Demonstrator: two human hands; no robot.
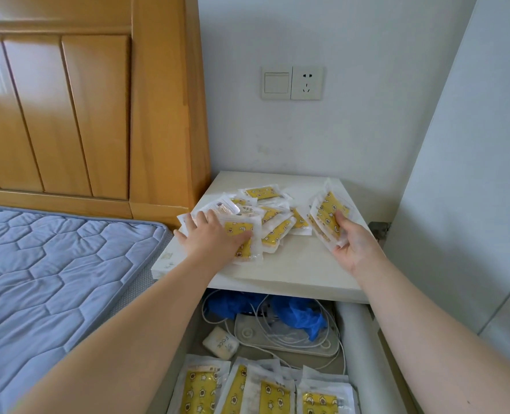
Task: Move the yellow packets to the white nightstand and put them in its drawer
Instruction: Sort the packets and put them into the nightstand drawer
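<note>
A wooden headboard [68, 115] and a blue quilted mattress [53, 279] fill the left side, against a pale wall with a switch and socket [291, 83]. The white nightstand [301, 264] stands just beside the bed, its drawer [354, 339] pulled open below the top.

Most of the yellow packets [273, 216] lie in a loose, overlapping pile on the left and rear part of the nightstand top. More packets lie in a row at the near end of the drawer [265, 392]. Behind them in the drawer are a flat white device [280, 343], tangled white cables [265, 324], crumpled blue plastic [303, 319] and a small white pouch [220, 343].

The left hand [212, 240] lies palm down on the near left edge of the pile, fingers spread and fairly straight. Its thumb rests across the yellow face of one packet; it presses rather than grips, and the packets sit under the palm and fingers.

The right hand [352, 243] hovers over the right side of the top, apart from the pile. It holds a stack [330, 216] of several packets, thumb on the upper face and fingers curled beneath. The stack tilts up and away from the palm, towards the wall
</note>
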